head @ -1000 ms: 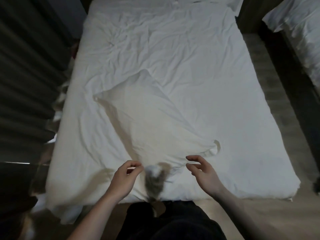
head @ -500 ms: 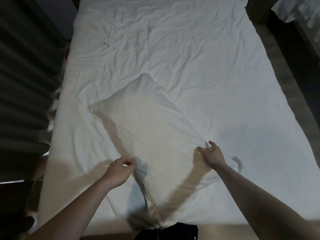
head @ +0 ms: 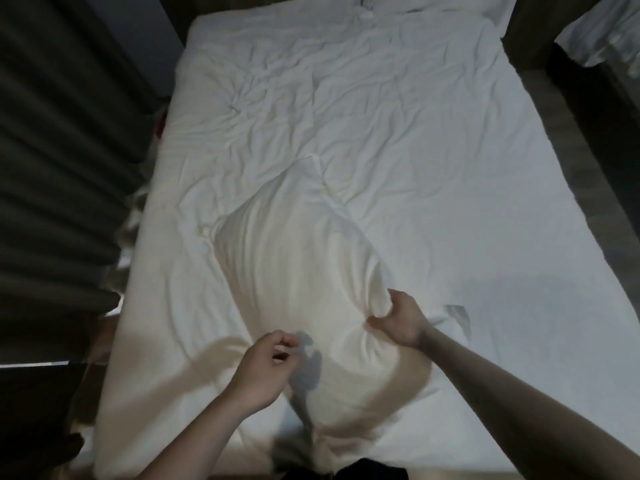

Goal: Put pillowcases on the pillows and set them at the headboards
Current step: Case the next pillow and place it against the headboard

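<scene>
A big bed (head: pixel 433 174) with a wrinkly white sheet (head: pixel 284 98) fills the room. Dark curtains (head: pixel 62 140) hang on the left. Another bed (head: pixel 602 32) peeks in top right.

White cased pillow (head: pixel 298 265), aslant on bed (head: pixel 450 168)

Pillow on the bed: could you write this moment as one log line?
pillow: lying on bed | right hand: gripping its near edge | left hand: half curled, holding nothing | headboard: not reached

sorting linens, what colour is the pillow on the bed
Cream white, plain, slightly warmer than the white sheet; head view: pillow.
</scene>
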